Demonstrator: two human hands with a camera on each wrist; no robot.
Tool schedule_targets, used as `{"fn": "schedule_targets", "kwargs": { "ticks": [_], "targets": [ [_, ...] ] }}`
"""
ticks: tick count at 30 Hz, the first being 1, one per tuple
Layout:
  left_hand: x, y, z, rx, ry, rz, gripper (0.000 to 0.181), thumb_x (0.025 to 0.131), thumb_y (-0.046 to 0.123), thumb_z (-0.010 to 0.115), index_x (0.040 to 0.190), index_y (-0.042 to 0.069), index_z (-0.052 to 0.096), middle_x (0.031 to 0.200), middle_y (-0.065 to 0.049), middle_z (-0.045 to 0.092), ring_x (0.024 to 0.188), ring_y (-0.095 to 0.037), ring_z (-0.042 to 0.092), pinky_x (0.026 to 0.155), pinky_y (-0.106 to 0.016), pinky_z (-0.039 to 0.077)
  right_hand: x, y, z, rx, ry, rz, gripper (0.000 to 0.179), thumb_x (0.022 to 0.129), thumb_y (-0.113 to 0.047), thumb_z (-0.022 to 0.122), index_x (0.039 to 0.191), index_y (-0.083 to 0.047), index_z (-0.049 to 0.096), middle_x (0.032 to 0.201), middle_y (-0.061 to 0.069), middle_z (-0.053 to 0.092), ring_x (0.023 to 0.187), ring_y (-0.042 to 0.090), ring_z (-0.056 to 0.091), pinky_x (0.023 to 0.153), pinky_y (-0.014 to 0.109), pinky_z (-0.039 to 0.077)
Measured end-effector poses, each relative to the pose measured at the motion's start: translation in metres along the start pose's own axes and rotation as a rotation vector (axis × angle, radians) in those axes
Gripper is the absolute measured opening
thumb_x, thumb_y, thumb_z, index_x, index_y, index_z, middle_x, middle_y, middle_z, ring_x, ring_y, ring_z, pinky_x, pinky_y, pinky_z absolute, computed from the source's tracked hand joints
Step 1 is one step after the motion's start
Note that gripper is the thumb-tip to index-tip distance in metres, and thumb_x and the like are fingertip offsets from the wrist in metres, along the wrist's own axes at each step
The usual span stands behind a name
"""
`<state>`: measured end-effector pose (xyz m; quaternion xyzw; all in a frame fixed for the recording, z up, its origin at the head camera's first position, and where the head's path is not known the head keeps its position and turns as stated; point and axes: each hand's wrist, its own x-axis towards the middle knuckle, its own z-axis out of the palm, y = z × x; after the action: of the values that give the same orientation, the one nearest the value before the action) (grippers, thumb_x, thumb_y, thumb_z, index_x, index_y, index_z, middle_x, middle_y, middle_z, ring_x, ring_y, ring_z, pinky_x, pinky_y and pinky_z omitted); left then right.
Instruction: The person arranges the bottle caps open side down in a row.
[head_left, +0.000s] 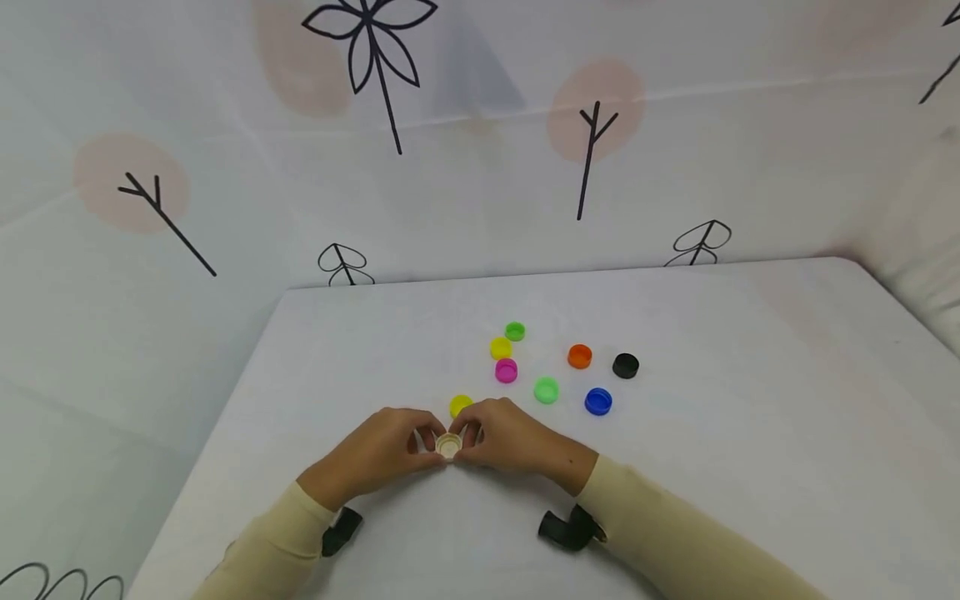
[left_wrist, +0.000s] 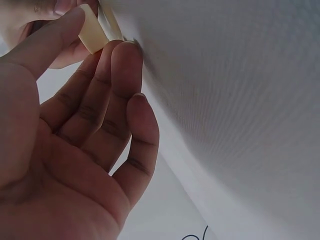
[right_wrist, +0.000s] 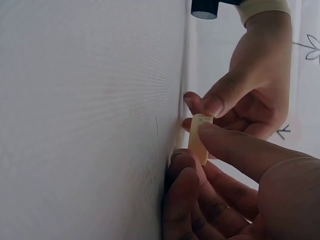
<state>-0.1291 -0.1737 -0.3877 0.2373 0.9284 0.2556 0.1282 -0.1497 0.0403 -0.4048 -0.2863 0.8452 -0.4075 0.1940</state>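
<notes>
A cream bottle cap (head_left: pixel 448 447) sits between my two hands near the front of the table, its hollow side facing up in the head view. From one side my left hand (head_left: pixel 382 450) pinches it between thumb and fingertips. Opposite, my right hand (head_left: pixel 510 437) pinches the same cap. Seen from the left wrist, the cap (left_wrist: pixel 93 30) is tilted on edge at the thumb tip. The right wrist view shows the cap (right_wrist: pixel 199 142) between the fingertips of both hands. Just behind the right fingers lies a yellow cap (head_left: pixel 461 405), partly hidden.
Farther back lie a pink cap (head_left: pixel 506 371), another yellow cap (head_left: pixel 501 348), a green cap (head_left: pixel 514 332) and a light green cap (head_left: pixel 547 390). To their right are orange (head_left: pixel 580 357), black (head_left: pixel 626 366) and blue (head_left: pixel 598 402) caps. A patterned cloth (head_left: pixel 480 200) hangs behind the white table (head_left: pixel 750 417).
</notes>
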Motion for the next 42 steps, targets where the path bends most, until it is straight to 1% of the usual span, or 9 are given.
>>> {"fn": "schedule_targets", "kwargs": {
  "ticks": [9, 14, 20, 24, 28, 32, 36, 38, 42],
  "targets": [
    [0.0003, -0.0042, 0.0011, -0.064, 0.013, 0.009, 0.023, 0.084, 0.02, 0.082, 0.103, 0.02, 0.069, 0.083, 0.015, 0.068, 0.07, -0.002, 0.057, 0.065, -0.02, 0.05, -0.0016, 0.0028, 0.0018, 0.018, 0.039, -0.028, 0.022, 0.086, -0.011, 0.078, 0.105, -0.009, 0.067, 0.078, -0.005, 0.066, 0.073, 0.009, 0.06, 0.067, 0.02, 0.05],
    [0.0003, -0.006, 0.0016, -0.105, 0.031, 0.055, 0.025, 0.083, 0.017, 0.082, 0.104, 0.019, 0.068, 0.085, 0.013, 0.069, 0.07, 0.0, 0.058, 0.065, -0.02, 0.052, -0.0025, 0.0031, 0.0018, 0.052, 0.041, -0.034, 0.024, 0.085, -0.008, 0.078, 0.104, -0.011, 0.063, 0.079, -0.005, 0.068, 0.072, 0.007, 0.061, 0.065, 0.02, 0.052],
    [-0.0001, -0.0075, 0.0015, -0.121, 0.062, 0.091, 0.025, 0.084, 0.015, 0.081, 0.105, 0.018, 0.069, 0.086, 0.011, 0.07, 0.073, 0.001, 0.061, 0.067, -0.02, 0.053, -0.0028, 0.0022, 0.0014, 0.108, 0.038, 0.013, 0.027, 0.085, -0.01, 0.08, 0.104, -0.012, 0.061, 0.079, -0.005, 0.07, 0.071, 0.007, 0.064, 0.062, 0.02, 0.054],
    [0.0001, -0.0087, 0.0014, -0.135, 0.068, 0.123, 0.024, 0.086, 0.015, 0.079, 0.106, 0.018, 0.069, 0.092, 0.01, 0.071, 0.076, 0.001, 0.063, 0.07, -0.021, 0.055, -0.0034, 0.0027, 0.0014, 0.126, 0.045, 0.026, 0.027, 0.084, -0.01, 0.08, 0.103, -0.012, 0.061, 0.078, -0.004, 0.072, 0.071, 0.008, 0.065, 0.062, 0.021, 0.054],
    [-0.0002, -0.008, 0.0001, -0.134, 0.113, 0.148, 0.024, 0.086, 0.013, 0.079, 0.108, 0.018, 0.069, 0.097, 0.009, 0.073, 0.078, 0.001, 0.066, 0.072, -0.021, 0.056, -0.0027, 0.0043, 0.0011, 0.138, 0.058, 0.014, 0.025, 0.085, -0.01, 0.079, 0.104, -0.01, 0.062, 0.079, -0.002, 0.073, 0.069, 0.007, 0.065, 0.062, 0.02, 0.055],
    [-0.0011, -0.0063, -0.0016, -0.116, 0.166, 0.152, 0.026, 0.084, 0.014, 0.081, 0.107, 0.019, 0.069, 0.095, 0.008, 0.073, 0.077, 0.002, 0.066, 0.071, -0.023, 0.057, -0.0015, 0.0047, -0.0007, 0.186, 0.057, 0.017, 0.022, 0.091, -0.021, 0.075, 0.105, -0.009, 0.064, 0.08, -0.001, 0.075, 0.069, 0.008, 0.068, 0.064, 0.023, 0.056],
    [-0.0007, -0.0054, -0.0025, -0.101, 0.2, 0.156, 0.023, 0.084, 0.015, 0.081, 0.104, 0.02, 0.07, 0.094, 0.01, 0.072, 0.077, 0.003, 0.065, 0.07, -0.024, 0.056, -0.001, 0.0047, -0.002, 0.263, 0.049, 0.032, 0.025, 0.095, -0.034, 0.069, 0.102, -0.011, 0.065, 0.082, 0.002, 0.075, 0.07, 0.013, 0.07, 0.066, 0.027, 0.057],
    [-0.0004, -0.005, -0.0029, -0.097, 0.21, 0.16, 0.021, 0.084, 0.015, 0.081, 0.102, 0.02, 0.07, 0.094, 0.012, 0.072, 0.077, 0.003, 0.064, 0.07, -0.023, 0.056, -0.0012, 0.0039, -0.0026, 0.281, 0.051, 0.033, 0.025, 0.095, -0.035, 0.068, 0.1, -0.011, 0.066, 0.083, 0.003, 0.075, 0.071, 0.015, 0.07, 0.066, 0.027, 0.057],
    [-0.0003, -0.0059, -0.003, -0.103, 0.21, 0.162, 0.019, 0.084, 0.015, 0.081, 0.098, 0.021, 0.07, 0.092, 0.012, 0.071, 0.077, 0.002, 0.064, 0.071, -0.024, 0.056, -0.0021, 0.0023, -0.003, 0.291, 0.052, 0.027, 0.021, 0.094, -0.031, 0.071, 0.098, -0.011, 0.066, 0.082, 0.004, 0.075, 0.071, 0.015, 0.07, 0.066, 0.027, 0.057]
  ]
}}
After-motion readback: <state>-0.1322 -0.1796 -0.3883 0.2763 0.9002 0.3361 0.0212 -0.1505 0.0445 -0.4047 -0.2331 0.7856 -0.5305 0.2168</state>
